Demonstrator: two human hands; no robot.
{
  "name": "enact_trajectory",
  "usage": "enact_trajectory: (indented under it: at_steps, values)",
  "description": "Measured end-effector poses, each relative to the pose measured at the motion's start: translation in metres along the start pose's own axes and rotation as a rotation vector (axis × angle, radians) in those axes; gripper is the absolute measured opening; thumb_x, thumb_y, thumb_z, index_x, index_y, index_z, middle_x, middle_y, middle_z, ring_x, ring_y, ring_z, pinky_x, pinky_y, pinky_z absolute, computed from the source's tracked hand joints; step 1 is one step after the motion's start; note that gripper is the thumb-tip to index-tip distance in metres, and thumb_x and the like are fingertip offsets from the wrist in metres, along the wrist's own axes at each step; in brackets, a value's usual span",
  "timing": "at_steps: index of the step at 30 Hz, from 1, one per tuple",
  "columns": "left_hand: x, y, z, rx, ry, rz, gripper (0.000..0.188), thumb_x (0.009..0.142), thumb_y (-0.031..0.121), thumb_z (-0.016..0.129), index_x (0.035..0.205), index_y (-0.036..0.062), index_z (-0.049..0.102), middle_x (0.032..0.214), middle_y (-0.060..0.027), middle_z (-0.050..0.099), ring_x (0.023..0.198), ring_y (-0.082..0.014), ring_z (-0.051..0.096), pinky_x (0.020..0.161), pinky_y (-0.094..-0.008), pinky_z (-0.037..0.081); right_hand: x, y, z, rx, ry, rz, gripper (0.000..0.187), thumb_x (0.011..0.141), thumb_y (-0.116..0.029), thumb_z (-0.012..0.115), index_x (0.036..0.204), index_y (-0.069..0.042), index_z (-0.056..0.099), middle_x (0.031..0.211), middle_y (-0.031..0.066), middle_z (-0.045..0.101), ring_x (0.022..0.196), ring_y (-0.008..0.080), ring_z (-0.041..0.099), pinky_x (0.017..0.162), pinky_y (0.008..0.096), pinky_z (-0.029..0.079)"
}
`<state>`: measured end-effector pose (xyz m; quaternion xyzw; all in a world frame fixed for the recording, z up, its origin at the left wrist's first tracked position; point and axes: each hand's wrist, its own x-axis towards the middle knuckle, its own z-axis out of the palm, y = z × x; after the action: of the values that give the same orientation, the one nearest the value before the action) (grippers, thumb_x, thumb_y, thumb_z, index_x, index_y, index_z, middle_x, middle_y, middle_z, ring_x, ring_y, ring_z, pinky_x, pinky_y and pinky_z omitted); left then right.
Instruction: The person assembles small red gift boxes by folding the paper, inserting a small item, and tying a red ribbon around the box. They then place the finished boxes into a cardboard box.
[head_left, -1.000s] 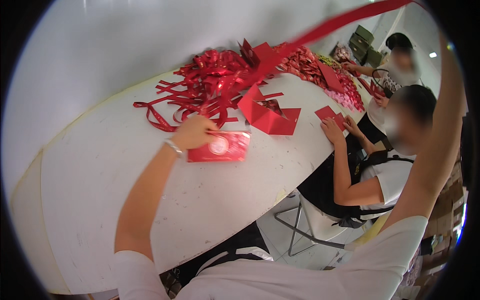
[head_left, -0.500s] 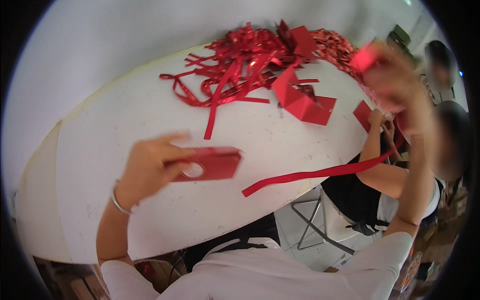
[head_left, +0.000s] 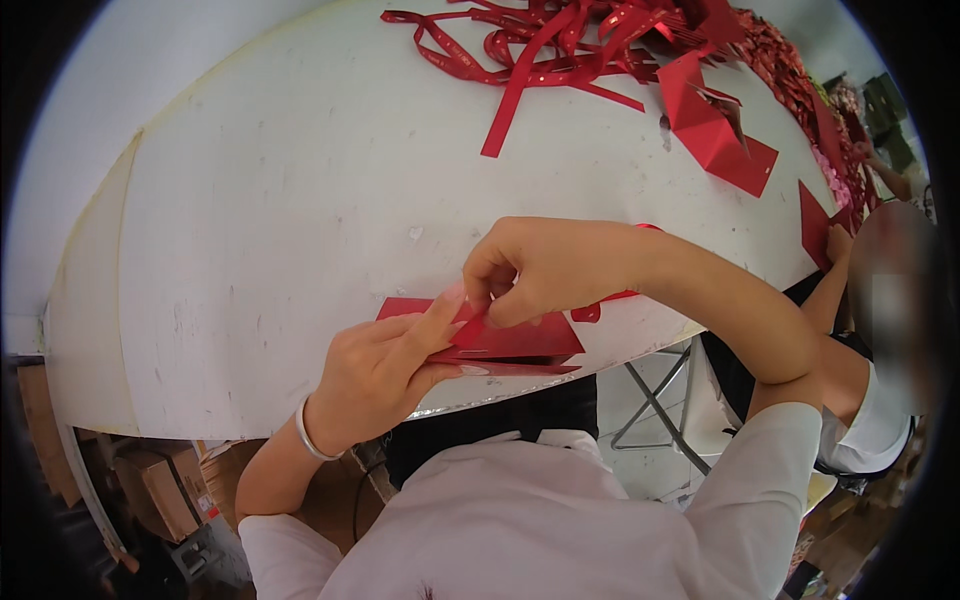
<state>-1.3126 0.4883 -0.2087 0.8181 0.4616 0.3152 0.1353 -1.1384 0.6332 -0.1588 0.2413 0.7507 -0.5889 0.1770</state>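
The left hand [head_left: 375, 370] was closed on the folded red card [head_left: 505, 342], thumb below, above the near edge of the tabletop [head_left: 300, 250]. The right hand [head_left: 540, 270], fingertips pinched together, appeared to hold the red ribbon [head_left: 588, 313] at the card's upper face. Judged step: positioning the ribbon; the next move likely required steady pressure there. Half a second earlier, the right hand was raised well right of the card. A ribbon pile [head_left: 540, 55] lay beyond.
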Motion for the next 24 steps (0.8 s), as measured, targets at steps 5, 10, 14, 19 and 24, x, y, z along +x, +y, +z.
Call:
enact_trajectory:
  at_steps: [5, 10, 14, 19, 24]
  values:
    - [0.005, 0.003, 0.003, -0.052, 0.087, 0.037, 0.062, 0.067, 0.012, 0.075, 0.124, 0.0023, 0.053, 0.090, -0.0089, 0.066, 0.072, -0.0214, 0.063, 0.058, -0.0283, 0.051, 0.002, 0.001, -0.001, -0.019, -0.080, 0.083, 0.012, 0.073, -0.012, 0.059, 0.077, 0.000, 0.059, 0.059, -0.0018, 0.049, 0.050, 0.0080, 0.042, 0.043, 0.0247, 0.034]
    - [0.005, 0.001, 0.003, -0.058, 0.074, 0.043, 0.058, 0.067, 0.011, 0.074, 0.121, 0.0027, 0.055, 0.094, -0.0087, 0.067, 0.075, -0.0203, 0.063, 0.057, -0.0276, 0.051, 0.005, -0.005, -0.003, -0.119, -0.139, 0.105, 0.016, 0.072, -0.014, 0.058, 0.063, -0.002, 0.052, 0.054, -0.0026, 0.042, 0.048, 0.0084, 0.038, 0.042, 0.0265, 0.032]
    - [0.006, 0.000, 0.002, -0.061, 0.066, 0.050, 0.055, 0.067, 0.010, 0.074, 0.120, 0.0033, 0.057, 0.091, -0.0083, 0.067, 0.075, -0.0200, 0.063, 0.056, -0.0277, 0.051, 0.006, -0.018, -0.006, -0.176, -0.195, 0.161, 0.020, 0.072, -0.014, 0.058, 0.059, -0.003, 0.047, 0.051, -0.0026, 0.039, 0.045, 0.0098, 0.035, 0.042, 0.0274, 0.029]
    - [0.004, -0.003, 0.006, -0.052, 0.119, 0.081, 0.046, 0.068, 0.011, 0.074, 0.112, 0.0045, 0.061, 0.084, -0.0069, 0.066, 0.074, -0.0199, 0.063, 0.055, -0.0278, 0.050, 0.024, -0.021, -0.010, -0.315, -0.368, 0.220, 0.017, 0.072, -0.019, 0.061, 0.065, -0.004, 0.056, 0.053, -0.0023, 0.042, 0.047, 0.0109, 0.038, 0.044, 0.0270, 0.030]
    - [0.004, -0.008, 0.003, -0.109, 0.035, -0.005, 0.033, 0.068, 0.013, 0.075, 0.097, 0.0062, 0.061, 0.083, -0.0065, 0.066, 0.073, -0.0209, 0.062, 0.053, -0.0282, 0.049, 0.029, -0.019, -0.017, -0.212, -0.384, 0.161, 0.020, 0.075, -0.024, 0.065, 0.080, -0.005, 0.064, 0.059, -0.0017, 0.049, 0.051, 0.0102, 0.043, 0.048, 0.0264, 0.032]
